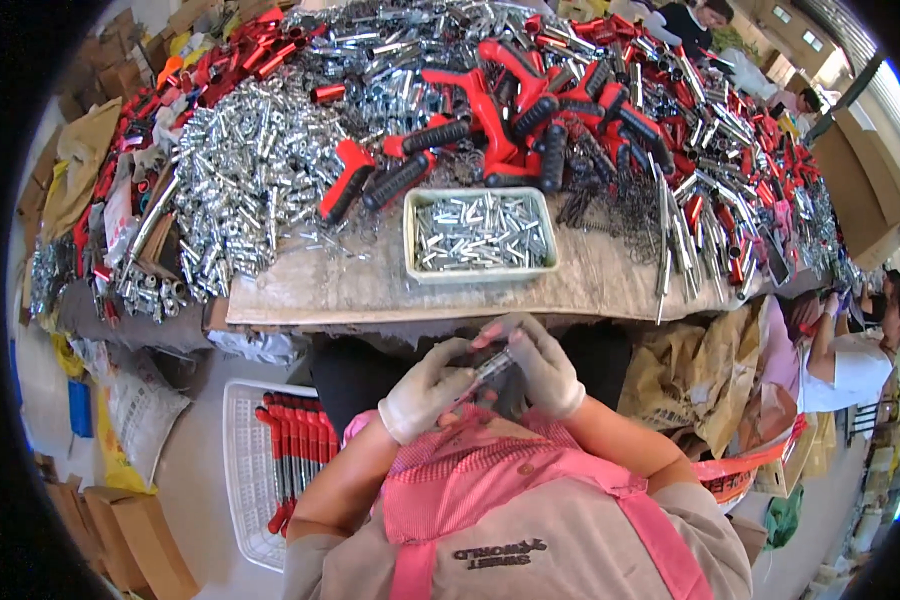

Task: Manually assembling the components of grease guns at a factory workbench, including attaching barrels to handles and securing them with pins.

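Both my hands wear white gloves and meet close to my chest, below the table's front edge. My left hand [425,388] and my right hand [542,362] together grip a small metal tube part [492,364] with a reddish end, held slanted between them. Straight ahead on the table stands a pale rectangular tray [410,245] filled with short silver metal pins. Behind it lie several red-and-black tool handles [490,135].
A worn wooden table [370,290] carries big heaps of silver tubes [240,170] and red parts. A white basket [240,450] with red-handled tools sits on the floor at my left. Brown sacks [700,370] lie at right, where another person [850,350] sits. Cardboard boxes stand at lower left.
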A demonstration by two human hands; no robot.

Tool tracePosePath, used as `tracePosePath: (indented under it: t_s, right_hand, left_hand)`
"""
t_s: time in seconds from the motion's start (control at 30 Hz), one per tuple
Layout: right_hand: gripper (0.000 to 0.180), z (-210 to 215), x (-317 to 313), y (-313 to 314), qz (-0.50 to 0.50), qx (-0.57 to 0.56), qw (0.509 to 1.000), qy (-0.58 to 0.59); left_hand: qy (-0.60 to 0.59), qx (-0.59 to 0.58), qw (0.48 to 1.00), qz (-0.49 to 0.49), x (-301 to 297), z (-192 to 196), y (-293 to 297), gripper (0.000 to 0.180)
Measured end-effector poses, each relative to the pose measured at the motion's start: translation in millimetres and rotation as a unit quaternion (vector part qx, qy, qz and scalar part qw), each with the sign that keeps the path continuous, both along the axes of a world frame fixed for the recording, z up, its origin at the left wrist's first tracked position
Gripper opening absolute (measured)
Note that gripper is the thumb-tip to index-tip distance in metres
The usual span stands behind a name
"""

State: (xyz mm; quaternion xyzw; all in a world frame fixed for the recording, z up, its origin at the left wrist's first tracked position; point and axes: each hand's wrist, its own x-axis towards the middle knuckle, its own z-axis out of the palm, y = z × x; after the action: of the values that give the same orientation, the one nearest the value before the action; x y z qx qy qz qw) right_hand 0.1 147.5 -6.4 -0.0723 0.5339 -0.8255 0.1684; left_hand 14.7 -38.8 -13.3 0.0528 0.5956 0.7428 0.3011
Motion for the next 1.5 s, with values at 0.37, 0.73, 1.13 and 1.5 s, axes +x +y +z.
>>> tracePosePath:
  t_s: [0.37, 0.73, 1.13, 1.5]
  right_hand:
    - [0.034, 44.2, -139.4, 12.7, 0.069, 0.428, 0.809, 0.398]
    - [0.038, 74.2, -449.1, 101.7, 0.038, 0.845, 0.366, 0.388]
    - [0.034, 103.5, -302.8, 142.7, -0.169, 0.467, 0.832, 0.245]
    - [0.023, 38.5, -81.6, 60.9, -0.115, -0.120, 0.984, 0.063]
  left_hand:
    - [-0.047, 0.105, 0.970, 0.216, -10.8, -9.3, -20.2, 0.017]
    - [-0.019, 0.149, 0.956, 0.254, -24.5, -14.9, -21.1, 0.032]
    - [-0.114, 0.232, 0.934, 0.247, -28.7, -9.7, -18.3, 0.018]
    - [-0.091, 0.125, 0.985, 0.071, -23.8, 19.5, 15.5, 0.032]
